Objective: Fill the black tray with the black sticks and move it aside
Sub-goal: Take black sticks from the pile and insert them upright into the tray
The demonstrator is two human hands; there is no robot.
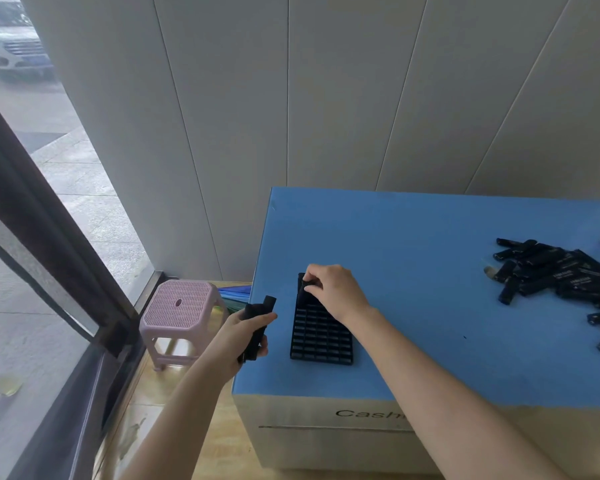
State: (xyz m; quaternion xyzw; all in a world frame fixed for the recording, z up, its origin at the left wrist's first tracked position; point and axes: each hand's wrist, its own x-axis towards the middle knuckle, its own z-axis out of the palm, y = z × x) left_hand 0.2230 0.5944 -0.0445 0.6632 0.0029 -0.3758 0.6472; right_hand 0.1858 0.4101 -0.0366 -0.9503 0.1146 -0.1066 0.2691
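Several black sticks (268, 303) clenched in left hand (245, 336); right hand (336, 292) pinches one stick (302, 292) over black tray (321, 341). Risk: tilted below the pinch, it misses its slot, topples.

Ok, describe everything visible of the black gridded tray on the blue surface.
The black rectangular tray, apparently moulded plastic, is a grid of small cells in rows. It lies flat near the left edge of the blue surface, long side running away from the person. The visible cells look empty. The right hand covers its far end, pinching a black stick at the far left corner. The left hand, gripping black sticks, is beside it, apart.
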